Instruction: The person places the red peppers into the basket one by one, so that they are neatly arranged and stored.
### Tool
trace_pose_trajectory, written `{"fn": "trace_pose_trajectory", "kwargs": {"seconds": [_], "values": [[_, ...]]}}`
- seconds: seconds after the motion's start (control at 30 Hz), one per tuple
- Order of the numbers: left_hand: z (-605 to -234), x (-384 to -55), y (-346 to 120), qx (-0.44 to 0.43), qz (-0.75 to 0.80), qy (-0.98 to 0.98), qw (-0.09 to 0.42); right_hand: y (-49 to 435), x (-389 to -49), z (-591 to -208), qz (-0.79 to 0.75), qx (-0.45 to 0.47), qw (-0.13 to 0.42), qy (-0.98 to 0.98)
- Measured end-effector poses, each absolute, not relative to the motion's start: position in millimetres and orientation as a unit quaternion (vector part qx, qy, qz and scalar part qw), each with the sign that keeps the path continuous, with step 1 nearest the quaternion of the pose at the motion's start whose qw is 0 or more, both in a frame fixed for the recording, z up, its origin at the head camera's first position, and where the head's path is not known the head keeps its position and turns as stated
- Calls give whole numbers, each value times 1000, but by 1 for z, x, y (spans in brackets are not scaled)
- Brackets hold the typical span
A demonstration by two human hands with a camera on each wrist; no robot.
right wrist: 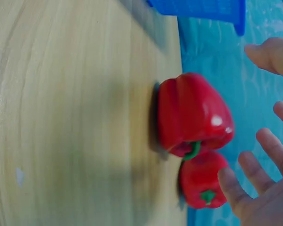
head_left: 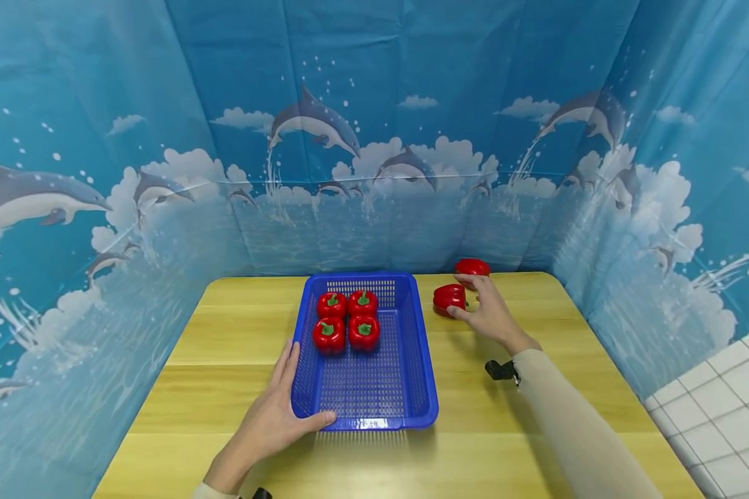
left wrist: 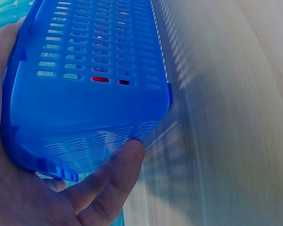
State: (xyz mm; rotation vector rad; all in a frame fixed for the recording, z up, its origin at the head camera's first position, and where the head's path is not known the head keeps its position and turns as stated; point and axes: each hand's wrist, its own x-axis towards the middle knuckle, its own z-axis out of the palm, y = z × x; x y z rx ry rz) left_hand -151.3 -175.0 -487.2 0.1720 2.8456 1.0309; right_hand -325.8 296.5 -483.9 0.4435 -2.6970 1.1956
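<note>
At its near-left corner, a blue plastic basket [head_left: 374, 421] is held by my left hand [head_left: 274, 409]. The thumb lies along the front rim and the fingers [left wrist: 127, 165] press the left side wall. Several red bell peppers [head_left: 363, 333] with green stems are grouped in the basket's left and far part. To the right of it, my right hand [head_left: 489, 312] reaches over a red bell pepper [right wrist: 195, 115] lying on its side. Its spread fingers [right wrist: 271, 146] have a gap to that pepper in the right wrist view. Just behind is another red bell pepper [right wrist: 202, 181].
The wooden table [head_left: 225, 395] ends at a blue dolphin-print curtain [head_left: 374, 229] behind it, which also hangs along both sides. White tiles [head_left: 724, 409] show at the lower right. Both loose peppers lie near the table's far edge.
</note>
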Motion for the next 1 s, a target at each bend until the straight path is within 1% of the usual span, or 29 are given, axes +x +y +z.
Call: {"fn": "trace_pose_trajectory", "kwargs": {"seconds": [0.23, 0.4, 0.7, 1.0], "values": [[-482, -151, -180, 51, 334, 939, 60, 303, -336, -493, 425, 134, 37, -894], [-486, -152, -179, 57, 335, 939, 53, 310, -343, -503, 433, 128, 16, -892], [-488, -154, -174, 62, 345, 935, 47, 308, -350, -509, 460, 110, -8, -881], [-489, -152, -175, 61, 355, 932, 43, 304, -354, -519, 484, 96, -11, -870]]}}
